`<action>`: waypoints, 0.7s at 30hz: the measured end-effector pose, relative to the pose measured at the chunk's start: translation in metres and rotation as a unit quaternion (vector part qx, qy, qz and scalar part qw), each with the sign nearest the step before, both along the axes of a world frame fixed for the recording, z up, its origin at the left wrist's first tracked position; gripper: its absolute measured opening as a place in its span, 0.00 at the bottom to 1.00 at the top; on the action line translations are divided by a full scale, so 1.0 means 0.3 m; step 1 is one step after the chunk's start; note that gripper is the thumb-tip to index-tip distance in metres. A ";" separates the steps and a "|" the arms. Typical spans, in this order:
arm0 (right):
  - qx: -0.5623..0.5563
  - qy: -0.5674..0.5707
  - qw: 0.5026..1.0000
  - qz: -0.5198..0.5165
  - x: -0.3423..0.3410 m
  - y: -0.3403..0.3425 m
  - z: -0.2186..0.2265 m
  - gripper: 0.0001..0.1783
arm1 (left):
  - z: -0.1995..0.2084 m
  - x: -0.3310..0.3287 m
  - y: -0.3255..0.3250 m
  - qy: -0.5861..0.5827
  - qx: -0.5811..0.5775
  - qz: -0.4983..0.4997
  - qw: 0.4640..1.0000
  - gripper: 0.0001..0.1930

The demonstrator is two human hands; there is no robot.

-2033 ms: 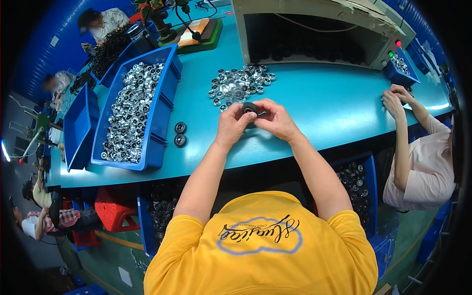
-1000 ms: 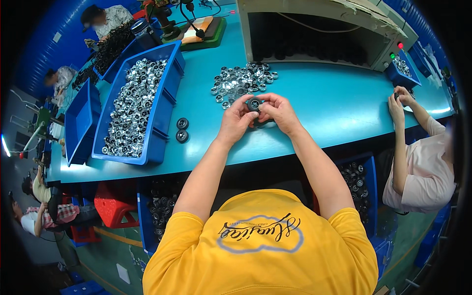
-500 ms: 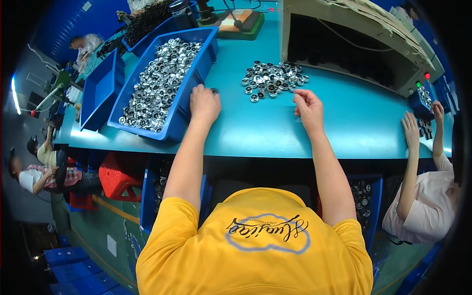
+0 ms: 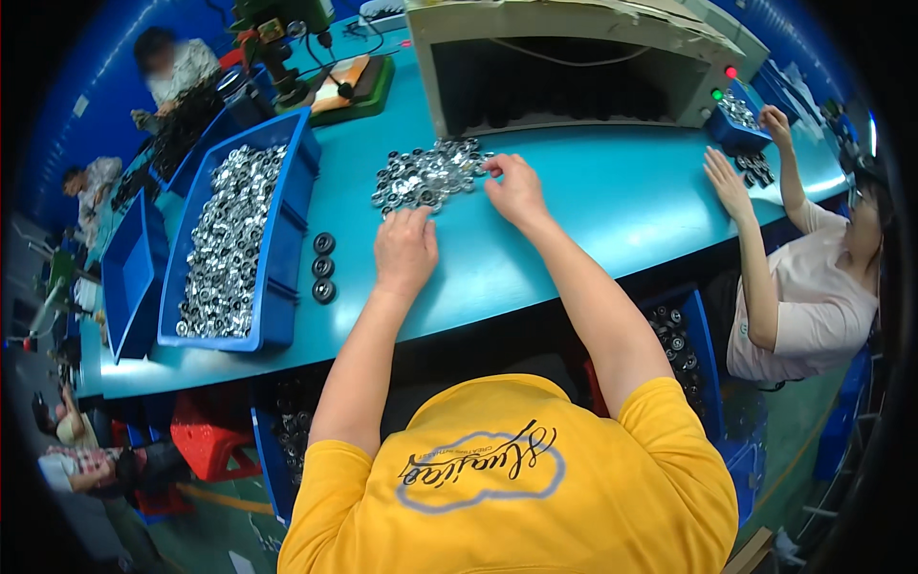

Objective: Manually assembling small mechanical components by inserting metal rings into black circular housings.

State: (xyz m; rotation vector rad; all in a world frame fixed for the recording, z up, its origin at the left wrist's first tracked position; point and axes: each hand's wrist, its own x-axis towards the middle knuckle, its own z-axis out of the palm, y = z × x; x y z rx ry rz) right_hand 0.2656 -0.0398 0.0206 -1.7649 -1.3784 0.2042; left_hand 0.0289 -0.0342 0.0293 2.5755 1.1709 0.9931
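Observation:
A loose pile of small round silver-and-black wheel-like parts (image 4: 421, 178) lies on the turquoise worktop. At the near edge of that pile, my left hand (image 4: 405, 251) rests palm down, its fingers stretched forward and their tips touching or just short of the parts. My right hand (image 4: 516, 189) is by the pile's right edge, fingers curled toward the thumb in a pinch; anything between them is too small to make out. Three dark round wheels (image 4: 324, 268) sit in a short column to the left of my left hand, beside a large blue bin (image 4: 277, 244) filled with similar parts.
An empty blue bin (image 4: 134, 273) stands further left. Behind the pile is a pale machine housing (image 4: 574, 91) with a dark opening. A green-based press (image 4: 354, 91) stands at the back. On the right, a co-worker's hands (image 4: 732, 187) are near a small blue bin (image 4: 734, 134).
The view has turned right. My left hand has left the large bin's side and come to the pile, uncovering the dark wheels. My right hand has moved in to the pile's edge.

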 end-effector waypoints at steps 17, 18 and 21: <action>-0.005 0.009 1.000 -0.025 0.134 0.013 -0.085 0.17 | -0.023 0.087 0.021 -0.134 0.078 -0.065 0.986 0.13; 0.004 0.068 0.998 0.005 0.127 -0.004 -0.069 0.16 | -0.022 0.095 0.012 -0.145 0.053 -0.084 0.985 0.13; -0.022 0.268 0.955 0.123 0.050 -0.106 -0.024 0.14 | -0.004 0.130 -0.038 -0.144 -0.058 -0.120 0.981 0.19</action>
